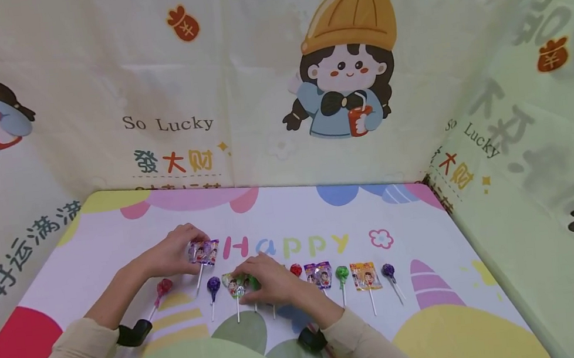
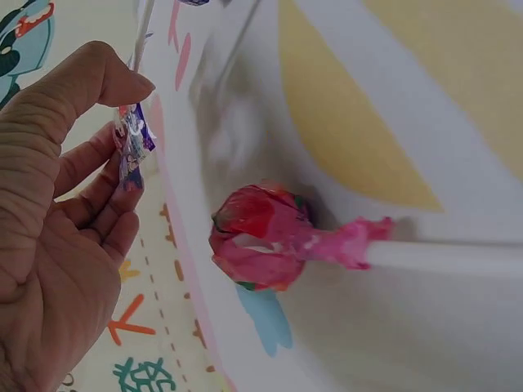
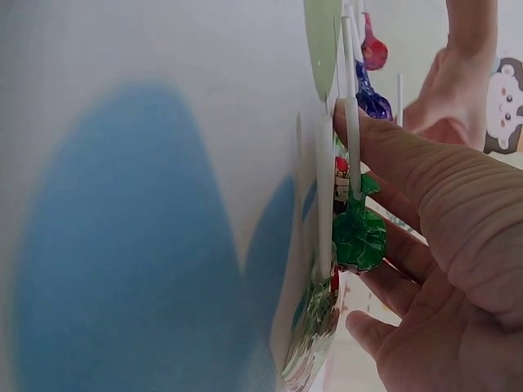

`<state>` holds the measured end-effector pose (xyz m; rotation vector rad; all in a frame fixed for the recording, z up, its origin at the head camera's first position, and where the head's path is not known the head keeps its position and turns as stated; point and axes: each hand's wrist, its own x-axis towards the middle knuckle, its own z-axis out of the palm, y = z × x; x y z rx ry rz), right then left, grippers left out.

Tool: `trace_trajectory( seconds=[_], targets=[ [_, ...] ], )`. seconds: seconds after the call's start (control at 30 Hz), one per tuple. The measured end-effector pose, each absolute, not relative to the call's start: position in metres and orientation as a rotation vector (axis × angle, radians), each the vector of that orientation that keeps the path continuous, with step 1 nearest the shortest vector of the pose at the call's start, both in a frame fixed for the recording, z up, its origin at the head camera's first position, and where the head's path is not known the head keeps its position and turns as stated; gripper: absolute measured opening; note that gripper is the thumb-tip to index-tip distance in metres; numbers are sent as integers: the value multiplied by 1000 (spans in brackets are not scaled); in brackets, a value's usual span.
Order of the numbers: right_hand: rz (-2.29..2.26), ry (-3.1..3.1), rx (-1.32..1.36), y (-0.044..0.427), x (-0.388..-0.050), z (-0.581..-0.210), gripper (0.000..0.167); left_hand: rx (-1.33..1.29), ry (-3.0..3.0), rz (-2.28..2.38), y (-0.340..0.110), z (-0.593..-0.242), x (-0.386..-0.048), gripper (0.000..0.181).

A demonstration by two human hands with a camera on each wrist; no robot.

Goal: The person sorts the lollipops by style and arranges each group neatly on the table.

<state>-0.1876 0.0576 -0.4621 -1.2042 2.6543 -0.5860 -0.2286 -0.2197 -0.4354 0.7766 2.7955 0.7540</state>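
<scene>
My left hand (image 1: 174, 252) pinches a flat lollipop in a purple wrapper (image 1: 203, 252) between thumb and fingers, its white stick pointing down above the table. Below that hand, a round pink lollipop (image 2: 261, 237) lies on the table. A round purple lollipop (image 1: 214, 284) lies between the two hands. My right hand (image 1: 273, 278) is low over the row, thumb and fingers around a flat lollipop in a green wrapper (image 1: 234, 286). In the right wrist view, a round green lollipop (image 3: 359, 237) lies close beside those fingers, which partly hide the flat one.
Rightward the row continues with a round red lollipop (image 1: 295, 269), a flat purple one (image 1: 319, 275), a round green one (image 1: 342, 275), a flat orange one (image 1: 365, 276) and a round purple one (image 1: 388, 272). Printed cloth walls (image 1: 264, 164) enclose the patterned table (image 1: 291, 214).
</scene>
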Motion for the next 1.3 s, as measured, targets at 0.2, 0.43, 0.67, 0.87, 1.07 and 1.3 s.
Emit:
trace_trajectory(
  seconds=[0.2,0.43,0.67,0.87,1.07,1.3],
  targets=[
    [-594,2647,-1202,58,-190,-461,50,773,2811,764,-212,-431,-248,56],
    [-629,2627,-1205,57,-188,-465,49,760,2826,763,-206,-436,-264,55],
    [-618,2635,-1212,57,-188,-465,49,740,2842,755,-201,-442,-282,57],
    [-607,2647,-1215,58,-189,-464,50,722,2837,766,-193,-447,-292,57],
    [-623,2633,-1220,58,-188,-462,49,731,2835,761,-188,-451,-300,58],
    [-627,2634,-1193,58,-189,-464,49,701,2798,749,-184,-453,-311,57]
  ],
)
